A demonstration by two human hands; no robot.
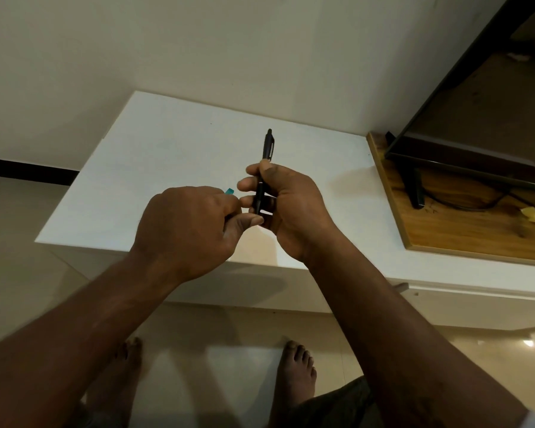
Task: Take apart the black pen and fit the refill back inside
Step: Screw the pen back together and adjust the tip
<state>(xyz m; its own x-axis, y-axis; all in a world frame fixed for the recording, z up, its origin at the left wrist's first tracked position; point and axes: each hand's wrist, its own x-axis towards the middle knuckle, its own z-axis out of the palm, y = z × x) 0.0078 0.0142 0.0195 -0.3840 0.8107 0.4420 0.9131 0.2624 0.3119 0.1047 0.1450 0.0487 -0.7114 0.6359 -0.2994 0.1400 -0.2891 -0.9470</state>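
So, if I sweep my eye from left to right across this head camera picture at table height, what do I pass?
First the left hand → small teal piece → black pen, gripped in the right hand → wooden board.
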